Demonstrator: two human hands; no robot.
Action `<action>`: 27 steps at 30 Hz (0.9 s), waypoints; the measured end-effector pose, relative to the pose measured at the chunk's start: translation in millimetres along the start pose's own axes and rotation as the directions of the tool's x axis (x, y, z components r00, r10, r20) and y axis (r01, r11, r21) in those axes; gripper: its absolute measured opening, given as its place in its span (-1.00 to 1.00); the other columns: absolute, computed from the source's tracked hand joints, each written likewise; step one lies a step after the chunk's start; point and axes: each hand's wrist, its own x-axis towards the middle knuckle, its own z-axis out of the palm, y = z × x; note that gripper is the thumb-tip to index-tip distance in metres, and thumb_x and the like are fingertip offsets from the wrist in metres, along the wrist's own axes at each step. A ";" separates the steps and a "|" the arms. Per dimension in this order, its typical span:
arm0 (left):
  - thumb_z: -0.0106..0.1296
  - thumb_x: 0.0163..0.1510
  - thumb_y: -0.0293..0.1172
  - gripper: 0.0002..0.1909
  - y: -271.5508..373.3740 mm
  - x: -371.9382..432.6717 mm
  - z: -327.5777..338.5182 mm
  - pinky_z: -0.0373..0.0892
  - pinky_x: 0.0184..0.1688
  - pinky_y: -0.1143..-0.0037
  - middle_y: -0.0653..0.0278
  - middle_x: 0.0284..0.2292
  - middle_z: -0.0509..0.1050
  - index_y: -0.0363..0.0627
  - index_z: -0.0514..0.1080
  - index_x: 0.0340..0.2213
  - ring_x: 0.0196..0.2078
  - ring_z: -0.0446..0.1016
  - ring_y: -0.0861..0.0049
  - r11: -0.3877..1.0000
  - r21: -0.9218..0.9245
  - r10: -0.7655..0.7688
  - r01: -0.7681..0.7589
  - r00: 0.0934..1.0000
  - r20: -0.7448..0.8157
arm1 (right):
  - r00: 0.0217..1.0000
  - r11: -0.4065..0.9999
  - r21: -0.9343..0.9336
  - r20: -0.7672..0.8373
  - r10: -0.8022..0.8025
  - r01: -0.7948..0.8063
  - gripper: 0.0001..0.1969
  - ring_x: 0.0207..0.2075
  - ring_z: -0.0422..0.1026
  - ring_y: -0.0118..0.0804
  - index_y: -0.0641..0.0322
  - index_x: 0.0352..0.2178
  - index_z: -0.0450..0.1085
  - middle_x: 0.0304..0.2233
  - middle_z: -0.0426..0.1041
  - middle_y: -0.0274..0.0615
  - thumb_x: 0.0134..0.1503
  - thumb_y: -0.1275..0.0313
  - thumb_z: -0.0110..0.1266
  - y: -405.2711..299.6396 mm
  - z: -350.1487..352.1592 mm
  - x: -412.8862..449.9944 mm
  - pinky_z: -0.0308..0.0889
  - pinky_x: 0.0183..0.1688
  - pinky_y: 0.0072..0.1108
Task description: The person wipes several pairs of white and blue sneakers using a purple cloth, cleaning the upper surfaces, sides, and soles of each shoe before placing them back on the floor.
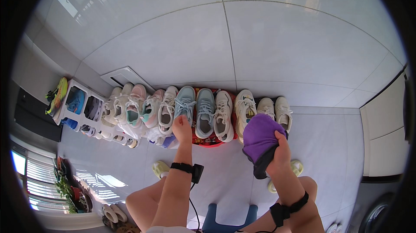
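Note:
My right hand [280, 155] grips a purple cloth piece with a dark lining [261, 135], perhaps a cap or mitt. The cloth hangs over the heels of cream sneakers at the row's right end. My left hand [182, 129] has its fingers curled at the rear of a light blue sneaker [185, 98], covering its heel. Whether the fingers grip the shoe is hidden. Its matching light blue sneaker [205, 112] stands just to the right, toe toward the wall. Further right are a cream lace-up sneaker [223, 116] and a pale yellow-white sneaker [245, 103].
White and pink sneakers [136, 103] continue the row leftward. A red patterned bag [208, 142] lies beneath the middle shoes. At the left stands a white shoe rack [74, 119]. A blue stool [224, 226] is below me. Cream cabinets [383, 129] border the right.

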 end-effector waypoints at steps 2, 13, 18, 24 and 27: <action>0.02 0.03 -0.32 -0.72 -101.2 40.9 -77.9 0.38 -0.32 0.49 0.17 -0.46 0.48 -0.22 0.41 -0.25 -0.40 0.47 0.36 0.988 0.019 -0.154 0.154 0.988 0.004 | 0.980 0.980 -0.001 0.034 0.196 -0.197 -0.56 -0.05 0.37 -0.05 0.33 0.02 0.13 -0.03 0.31 -0.04 0.16 0.30 -0.23 31.3 20.6 -19.3 0.31 -0.03 -0.21; 0.08 0.03 -0.37 -0.86 -52.5 66.5 -9.3 0.22 -0.62 0.65 0.30 -0.48 0.40 -0.13 0.36 -0.40 -0.46 0.37 0.52 0.076 -0.643 -0.727 0.762 0.484 0.488 | 0.996 0.997 -0.015 -0.047 0.076 -0.077 -0.56 -0.07 0.38 -0.06 0.33 0.01 0.14 -0.04 0.32 -0.03 0.15 0.30 -0.21 16.7 -1.7 5.8 0.32 -0.04 -0.23; 0.09 0.00 -0.45 -0.87 -36.9 33.6 -46.7 0.21 -0.56 0.64 0.36 -0.55 0.30 -0.10 0.31 -0.46 -0.51 0.28 0.57 -0.151 -0.676 -0.695 0.721 0.409 0.591 | 0.992 0.994 -0.029 -0.064 0.104 -0.106 -0.57 -0.09 0.39 -0.07 0.34 -0.01 0.15 -0.07 0.34 -0.04 0.14 0.28 -0.19 15.3 -0.5 8.0 0.34 -0.07 -0.23; 0.02 -0.06 -0.52 -0.82 41.7 -88.1 -122.0 0.28 -0.45 0.56 0.33 -0.42 0.36 -0.14 0.32 -0.35 -0.36 0.34 0.52 -0.231 -0.681 -0.551 0.695 0.484 0.680 | 0.999 0.960 -0.277 0.019 -0.033 0.037 -0.68 -0.28 0.46 -0.17 0.36 -0.20 0.30 -0.27 0.42 -0.10 -0.06 0.57 0.03 22.5 -37.4 22.4 0.42 -0.22 -0.33; -0.05 -0.11 -0.58 -0.75 25.5 -124.3 -165.7 0.30 -0.35 0.52 0.34 -0.37 0.41 -0.12 0.35 -0.30 -0.31 0.38 0.50 -0.118 -0.699 -0.514 0.705 0.559 0.650 | 0.998 0.915 -0.402 0.050 -0.023 0.041 -0.73 -0.45 0.41 -0.28 0.38 -0.36 0.33 -0.44 0.38 -0.19 -0.21 0.71 0.01 48.3 -67.7 31.7 0.39 -0.40 -0.46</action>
